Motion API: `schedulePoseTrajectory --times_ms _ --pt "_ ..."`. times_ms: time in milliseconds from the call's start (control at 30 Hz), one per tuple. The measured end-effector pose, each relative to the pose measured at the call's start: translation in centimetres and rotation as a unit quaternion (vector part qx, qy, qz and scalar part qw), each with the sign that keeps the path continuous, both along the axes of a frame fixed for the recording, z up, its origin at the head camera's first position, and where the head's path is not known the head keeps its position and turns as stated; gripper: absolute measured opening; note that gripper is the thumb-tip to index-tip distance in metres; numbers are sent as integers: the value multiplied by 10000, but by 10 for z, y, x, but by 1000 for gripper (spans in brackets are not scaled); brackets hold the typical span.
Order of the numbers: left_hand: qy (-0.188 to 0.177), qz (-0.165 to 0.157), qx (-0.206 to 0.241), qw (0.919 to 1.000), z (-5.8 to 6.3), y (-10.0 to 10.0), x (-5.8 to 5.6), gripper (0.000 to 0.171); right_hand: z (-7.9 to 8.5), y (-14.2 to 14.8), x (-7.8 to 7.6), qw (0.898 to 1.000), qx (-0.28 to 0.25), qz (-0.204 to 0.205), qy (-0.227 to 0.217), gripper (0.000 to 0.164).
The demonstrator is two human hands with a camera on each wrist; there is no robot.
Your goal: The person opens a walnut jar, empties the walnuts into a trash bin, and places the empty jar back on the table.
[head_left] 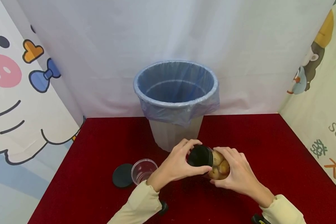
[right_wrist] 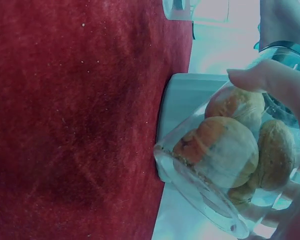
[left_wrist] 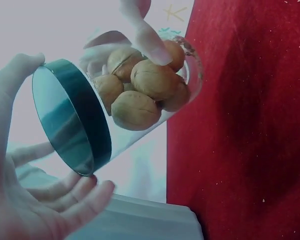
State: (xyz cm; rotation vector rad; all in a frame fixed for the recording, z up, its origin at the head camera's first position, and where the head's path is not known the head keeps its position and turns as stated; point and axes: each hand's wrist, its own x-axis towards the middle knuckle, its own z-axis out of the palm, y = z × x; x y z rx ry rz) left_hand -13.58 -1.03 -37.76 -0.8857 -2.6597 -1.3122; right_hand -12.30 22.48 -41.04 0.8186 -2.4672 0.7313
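Head view: the left hand [head_left: 179,163] pinches the dark lid [head_left: 198,156] across its rim; the right hand [head_left: 238,172] grips the tilted clear jar [head_left: 216,168] of nuts [left_wrist: 136,110]. The jar, at five o'clock from the bin [head_left: 175,132], looks stiff, slick and modestly weighted, best held around its middle.

A person's forearms [head_left: 141,203], in cream sleeves [head_left: 282,213] that stop short of the wrists [head_left: 156,183], rise from the lower edge of the head view and angle toward each other. The left hand [head_left: 182,164] arches in a wide pinch, its fingers [head_left: 195,142] curved on the far side, the left thumb [head_left: 203,169] stretched along the near side. The right hand [head_left: 236,171], just beside it, bends in a C-shaped grip, the right thumb [head_left: 219,183] nearer the body, the other digits curving around opposite, palm turned inward
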Motion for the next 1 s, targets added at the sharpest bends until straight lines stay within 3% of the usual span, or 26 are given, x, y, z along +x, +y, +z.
schedulePoseTrajectory --times_ms 133,200,333,433,567,733,1000 --pt "-362 330 -127 9987 2 -2 3 70 2 -2 -1 9999 90 -3 53 91" --pt "-429 258 -103 9987 3 -4 5 70 2 -2 0 9999 143 -15 27 92" --pt "-40 -600 95 9981 8 -12 4 68 3 0 2 9998 199 -69 -21 92" --pt "351 -1352 162 9901 10 -18 3 70 5 1 2 9997 207 -86 -61 92" --pt "466 -1820 110 9821 10 -21 3 74 7 1 3 9996 238 -74 -135 93" --pt "521 -1952 21 9794 6 -17 4 78 7 1 4 9995 252 -45 -159 92" --pt "542 -1863 59 9810 2 -14 4 79 10 -2 6 9994 326 -31 -101 93"
